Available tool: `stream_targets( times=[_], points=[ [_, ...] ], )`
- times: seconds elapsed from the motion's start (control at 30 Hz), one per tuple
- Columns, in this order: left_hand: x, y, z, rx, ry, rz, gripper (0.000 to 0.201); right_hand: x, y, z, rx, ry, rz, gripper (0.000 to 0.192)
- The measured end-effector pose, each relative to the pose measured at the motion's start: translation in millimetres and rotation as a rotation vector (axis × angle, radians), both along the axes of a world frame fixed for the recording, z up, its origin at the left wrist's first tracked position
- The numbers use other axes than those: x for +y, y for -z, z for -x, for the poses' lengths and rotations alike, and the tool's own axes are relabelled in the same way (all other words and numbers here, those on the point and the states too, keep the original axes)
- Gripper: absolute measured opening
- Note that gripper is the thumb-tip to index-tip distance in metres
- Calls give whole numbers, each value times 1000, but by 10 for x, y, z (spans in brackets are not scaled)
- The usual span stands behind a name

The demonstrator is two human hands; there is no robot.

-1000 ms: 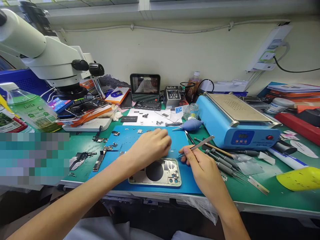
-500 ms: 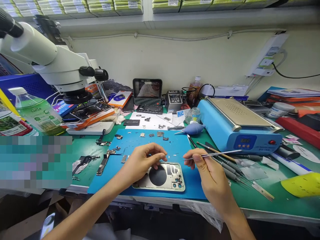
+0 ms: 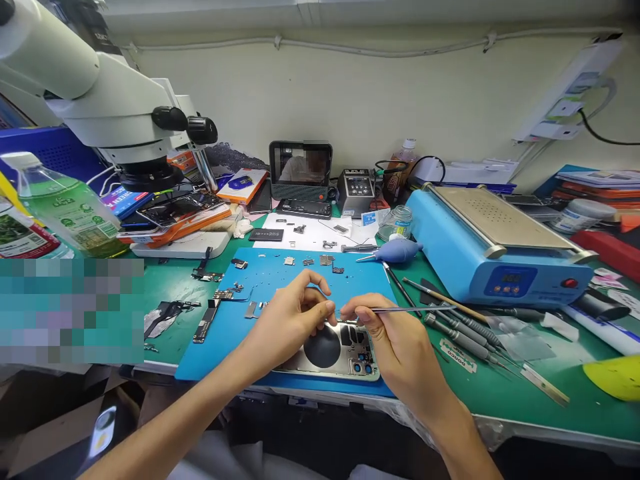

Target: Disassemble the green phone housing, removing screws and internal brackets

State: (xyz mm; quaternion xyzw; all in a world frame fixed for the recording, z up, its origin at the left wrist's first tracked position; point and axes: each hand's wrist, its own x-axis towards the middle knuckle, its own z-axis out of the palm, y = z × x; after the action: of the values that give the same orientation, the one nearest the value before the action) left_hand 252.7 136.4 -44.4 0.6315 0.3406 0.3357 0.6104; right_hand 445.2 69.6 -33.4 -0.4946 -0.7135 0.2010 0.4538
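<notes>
Across the middle of the frame I see the blue work mat [image 3: 280, 280], and at its lower centre lies the stripped phone housing [image 3: 345, 357], pale metal with a round dark patch in its middle and camera openings at its lower right corner, partly covered by both hands. I judge the step to be seating or picking a tiny part over the housing's upper edge; the next move calls for a steady, fine tip placement. My right hand [image 3: 400, 347] is pinched on the tweezers [image 3: 400, 309], which lie level with their tips pointing left. My left hand [image 3: 290, 317] has thumb and forefinger closed together at those tips; what they pinch is too small to tell.
</notes>
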Motion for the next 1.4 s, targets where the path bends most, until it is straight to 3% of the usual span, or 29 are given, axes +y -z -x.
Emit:
stream_targets(
  times=[0.3, 0.53, 0.7, 0.87, 1.1, 1.4],
  points=[
    [-16, -35, 9, 0, -11, -21, 16, 14, 0, 28, -31, 7, 57, 33],
    [-30, -3, 23, 56, 10, -123, 12, 31, 39, 15, -39, 24, 57, 38],
    [-64, -19, 38, 126, -63, -263, 2, 24, 11, 11, 2, 100, 95, 40],
    [-91, -32, 30, 314, -187, -500, 12, 65, -21, 7, 21, 119, 196, 43],
    [-83, 75, 5, 556, -131, -701, 17, 198, -53, 75, -41, 62, 309, 43],
    [-72, 47, 17, 608, -80, -742, 23, 238, -14, 153, -105, 79, 295, 43]
  ],
)
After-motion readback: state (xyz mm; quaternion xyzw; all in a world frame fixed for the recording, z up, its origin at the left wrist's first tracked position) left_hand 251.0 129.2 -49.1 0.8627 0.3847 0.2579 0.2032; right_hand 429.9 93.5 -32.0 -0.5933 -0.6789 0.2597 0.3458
